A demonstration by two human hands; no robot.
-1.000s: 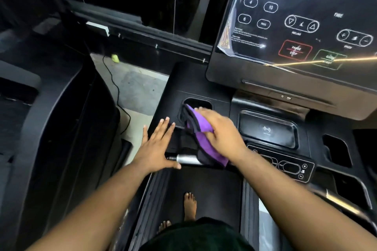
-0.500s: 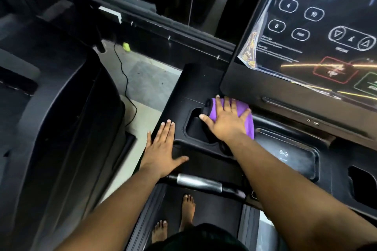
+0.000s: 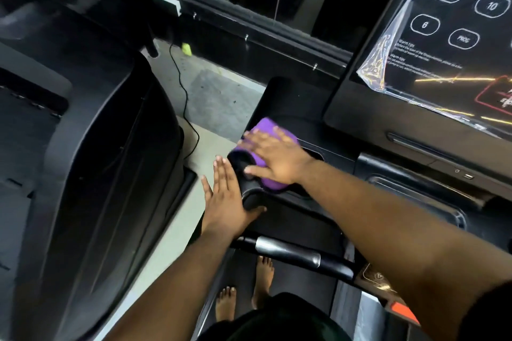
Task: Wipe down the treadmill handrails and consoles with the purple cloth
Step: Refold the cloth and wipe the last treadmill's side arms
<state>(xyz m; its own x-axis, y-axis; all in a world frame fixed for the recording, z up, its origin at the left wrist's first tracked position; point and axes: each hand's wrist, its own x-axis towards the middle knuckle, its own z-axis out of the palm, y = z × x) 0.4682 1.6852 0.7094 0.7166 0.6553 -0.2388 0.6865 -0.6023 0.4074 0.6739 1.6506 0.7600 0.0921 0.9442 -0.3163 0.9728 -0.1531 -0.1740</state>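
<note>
My right hand (image 3: 277, 159) presses the purple cloth (image 3: 266, 130) flat-fingered onto the black treadmill console tray (image 3: 279, 97) (left edge); my left hand (image 3: 225, 202) rests open beside it.

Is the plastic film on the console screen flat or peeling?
Peeling: the film's lower left corner is lifted and wrinkled off the console screen.

The scene is dim, most black plastic surfaces sinking into shadow. The pale grey concrete floor strip (image 3: 210, 99) at far left catches the most light. Yellow streaks of glare cross the glossy black touch console panel (image 3: 443, 44) at far right. Motion blur smears the right hand's fingertips (image 3: 249, 141). Wide-angle distortion bends edges outward.
</note>
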